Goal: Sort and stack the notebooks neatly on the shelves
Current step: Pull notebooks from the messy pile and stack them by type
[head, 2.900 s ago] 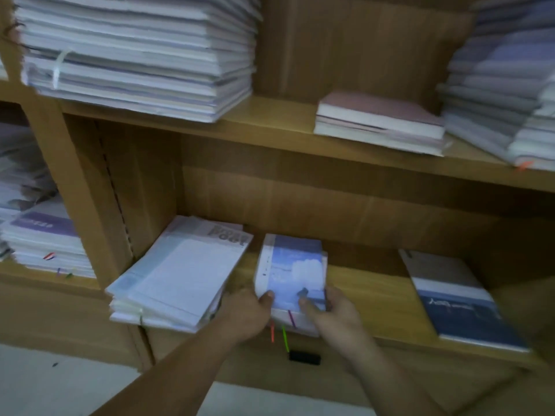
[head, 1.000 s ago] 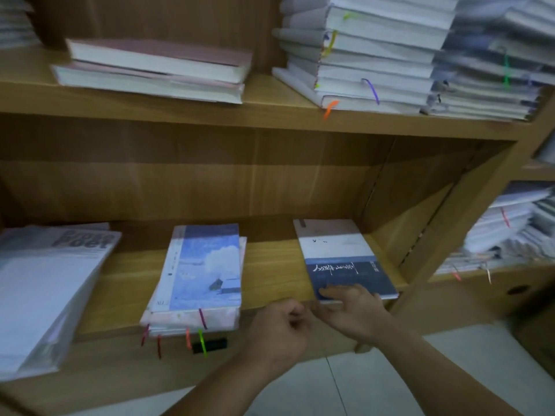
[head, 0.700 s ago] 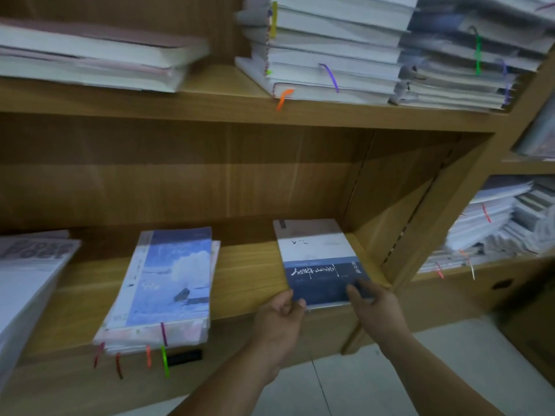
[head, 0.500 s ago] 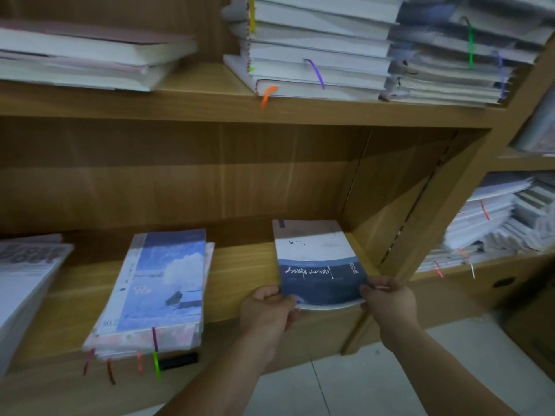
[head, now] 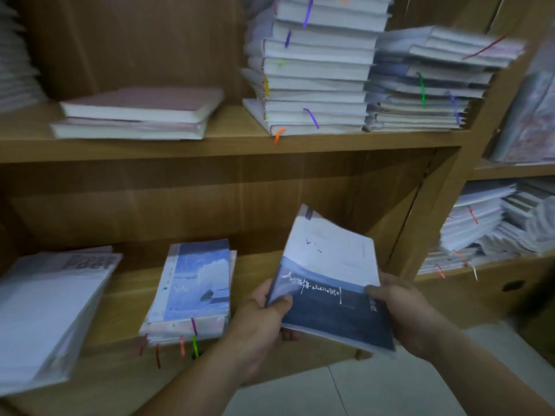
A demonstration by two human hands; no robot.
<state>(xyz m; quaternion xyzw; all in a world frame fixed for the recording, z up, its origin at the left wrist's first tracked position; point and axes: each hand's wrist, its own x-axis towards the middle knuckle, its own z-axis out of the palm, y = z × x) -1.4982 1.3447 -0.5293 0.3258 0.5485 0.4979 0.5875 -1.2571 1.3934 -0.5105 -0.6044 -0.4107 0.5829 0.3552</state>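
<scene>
– While both hands are on it, where's the notebook actually sitting?

– Not sitting on anything, tbh. That navy-and-white notebook [head: 330,283] is up in the air, tilted with the far end higher, right in front of the right end of the lower shelf [head: 129,295]. On one side the left hand [head: 261,322] grips its left edge, thumb on the cover and fingers curled underneath. The right hand [head: 402,313] clamps the right edge the same way.

– Ok, and what's crowding it?

– Quite a bit lol. Just to the left on that shelf lies a sky-blue stack [head: 198,283], with coloured ribbon bookmarks [head: 195,345] dangling over the front edge. The left hand is near its front corner. Further left there's a bigger grey-white stack [head: 45,310], skewed and hanging over the shelf front. On the right, the wooden divider [head: 450,205] stands just beside the notebook. The board behind the notebook is hidden by the notebook itself, so can't tell what's there.

– Above?

– On the upper shelf [head: 210,148] there's a pair of pink notebooks [head: 138,112], then a tall white pile [head: 318,70] with a lower bluish pile [head: 426,82] butted against it. Past the divider, messy piles [head: 486,223] fill the next bay. Tiled floor [head: 330,391] shows below the arms. Cover text is too blurry to read.
</scene>
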